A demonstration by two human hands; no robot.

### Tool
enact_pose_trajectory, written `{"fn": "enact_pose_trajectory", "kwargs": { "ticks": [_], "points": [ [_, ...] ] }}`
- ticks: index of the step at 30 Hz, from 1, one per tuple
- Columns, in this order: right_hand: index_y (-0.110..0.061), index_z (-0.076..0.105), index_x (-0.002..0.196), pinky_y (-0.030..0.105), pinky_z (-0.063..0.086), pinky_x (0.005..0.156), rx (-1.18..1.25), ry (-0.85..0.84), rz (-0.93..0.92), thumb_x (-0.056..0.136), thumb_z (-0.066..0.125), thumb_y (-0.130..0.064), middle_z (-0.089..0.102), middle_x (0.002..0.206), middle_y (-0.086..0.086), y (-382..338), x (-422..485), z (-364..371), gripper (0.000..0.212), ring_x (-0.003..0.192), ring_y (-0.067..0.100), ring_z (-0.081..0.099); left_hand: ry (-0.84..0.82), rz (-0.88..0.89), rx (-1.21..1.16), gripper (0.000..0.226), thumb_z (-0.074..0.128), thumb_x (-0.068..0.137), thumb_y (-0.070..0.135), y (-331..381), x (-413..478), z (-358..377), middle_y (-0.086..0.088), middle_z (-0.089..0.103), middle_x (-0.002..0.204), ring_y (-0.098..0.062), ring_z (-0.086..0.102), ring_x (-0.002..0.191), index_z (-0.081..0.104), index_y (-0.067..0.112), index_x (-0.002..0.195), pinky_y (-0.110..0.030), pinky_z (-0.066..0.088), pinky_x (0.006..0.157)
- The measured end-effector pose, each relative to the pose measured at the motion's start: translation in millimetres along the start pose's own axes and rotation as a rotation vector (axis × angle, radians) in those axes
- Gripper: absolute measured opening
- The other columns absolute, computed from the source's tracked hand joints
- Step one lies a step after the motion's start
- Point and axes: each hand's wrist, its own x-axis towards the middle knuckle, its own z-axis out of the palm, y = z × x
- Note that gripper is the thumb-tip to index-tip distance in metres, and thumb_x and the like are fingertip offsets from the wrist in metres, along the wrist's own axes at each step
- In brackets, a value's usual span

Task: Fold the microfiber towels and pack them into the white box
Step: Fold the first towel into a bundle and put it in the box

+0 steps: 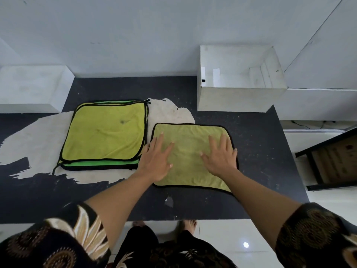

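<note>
Pale wall [135,31], worn black table [260,151]

A plain indoor room, perhaps a home: bare pale wall [135,35], glossy floor tiles [222,240], worn dark desk [260,151].

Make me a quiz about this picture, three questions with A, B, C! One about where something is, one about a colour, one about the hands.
1. Where is the white box? A) far right on the table B) on the floor C) on a chair
2. What colour edges the towel under the hands? A) red B) black C) white
3. How do the left hand and right hand lie? A) fists B) pinching a corner C) flat, fingers spread
Answers: A, it stands at the far right; B, a dark border rings it; C, both palms rest flat on it.
</note>
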Motion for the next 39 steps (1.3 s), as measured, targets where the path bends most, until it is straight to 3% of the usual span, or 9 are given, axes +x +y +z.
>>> {"fn": "enact_pose_trajectory", "kwargs": {
  "ticks": [3, 7, 11, 17, 20, 24, 30, 34, 39],
  "points": [
    [-0.035, -0.011, 0.153, 0.068, 0.003, 0.114, -0.075, -0.181, 0.019, 0.086, 0.031, -0.079, -0.026, 0.16, 0.012, -3, 7, 6, 0.09, 0.148, 0.037, -0.017, -0.27, 0.007, 0.078, 0.097, 0.042, 0.085, 0.075, -3, 16, 1, -0.013, -0.034, 0.156, -0.038, -0.017, 0.148, -0.017, 0.037, 0.153, -0.056, 0.002, 0.12],
    [-0.033, -0.011, 0.153, 0.071, -0.002, 0.11, -0.175, -0.179, 0.085, 0.064, 0.043, -0.093, -0.023, 0.16, 0.015, -1, 22, -2, 0.12, 0.147, 0.04, -0.015, -0.381, -0.105, 0.15, 0.127, 0.048, 0.066, 0.089, 1, 24, -3, -0.015, -0.029, 0.158, -0.044, -0.015, 0.147, -0.026, 0.03, 0.151, -0.059, 0.0, 0.117],
    [-0.036, -0.003, 0.154, 0.072, -0.002, 0.11, -0.128, -0.122, -0.017, 0.071, 0.025, -0.093, -0.018, 0.162, 0.011, -7, 42, -6, 0.105, 0.148, 0.038, -0.013, -0.275, -0.02, 0.131, 0.118, 0.037, 0.071, 0.091, 11, 43, -12, -0.017, -0.032, 0.156, -0.041, -0.021, 0.146, -0.024, 0.029, 0.151, -0.058, -0.002, 0.118],
    [-0.042, -0.021, 0.149, 0.071, -0.004, 0.109, -0.159, -0.197, -0.037, 0.068, 0.03, -0.095, -0.037, 0.155, 0.008, 1, 55, 7, 0.11, 0.145, 0.034, -0.026, -0.45, -0.025, 0.107, 0.115, 0.039, 0.074, 0.087, 12, 53, -8, -0.011, -0.046, 0.148, -0.044, -0.027, 0.142, -0.033, 0.034, 0.146, -0.06, 0.002, 0.118],
    [-0.035, -0.011, 0.153, 0.068, -0.003, 0.111, -0.103, -0.169, -0.017, 0.065, 0.036, -0.095, -0.028, 0.159, 0.012, 2, 55, 1, 0.117, 0.147, 0.034, -0.021, -0.475, -0.108, 0.099, 0.128, 0.045, 0.067, 0.091, 11, 54, -11, -0.013, -0.045, 0.148, -0.043, -0.025, 0.143, -0.034, 0.029, 0.146, -0.061, 0.003, 0.118],
    [-0.021, 0.011, 0.155, 0.063, 0.003, 0.117, 0.03, 0.016, 0.099, 0.083, 0.042, -0.078, -0.012, 0.162, 0.015, 20, 36, 2, 0.097, 0.15, 0.034, -0.011, -0.497, -0.141, 0.091, 0.132, 0.048, 0.064, 0.092, 10, 54, -12, -0.014, -0.047, 0.146, -0.043, -0.025, 0.143, -0.036, 0.03, 0.144, -0.06, 0.005, 0.119],
    [-0.017, 0.001, 0.156, 0.056, 0.004, 0.118, 0.035, 0.057, 0.205, 0.087, 0.035, -0.077, -0.005, 0.163, 0.015, 58, 1, 4, 0.097, 0.15, 0.033, -0.004, -0.446, -0.155, 0.13, 0.142, 0.047, 0.054, 0.097, 16, 55, -12, -0.019, -0.042, 0.149, -0.048, -0.029, 0.14, -0.037, 0.024, 0.144, -0.059, -0.007, 0.116],
    [-0.011, 0.039, 0.133, 0.045, 0.037, 0.098, 0.052, 0.269, 0.382, 0.087, 0.056, -0.061, 0.043, 0.134, 0.016, 61, -15, -8, 0.07, 0.12, 0.033, 0.043, -0.129, 0.123, 0.003, 0.11, 0.03, 0.077, 0.088, 55, 49, -3, -0.018, -0.038, 0.153, -0.039, -0.033, 0.14, -0.025, 0.028, 0.151, -0.055, -0.01, 0.116],
    [-0.01, 0.048, 0.129, 0.044, 0.037, 0.101, 0.117, 0.07, 0.534, 0.092, 0.053, -0.051, 0.049, 0.132, 0.015, 65, -29, -3, 0.056, 0.121, 0.034, 0.047, -0.172, 0.234, 0.031, 0.083, 0.016, 0.093, 0.071, 83, 13, 32, -0.013, -0.049, 0.147, -0.038, -0.033, 0.141, -0.028, 0.028, 0.149, -0.056, -0.005, 0.119]
  ]
}}
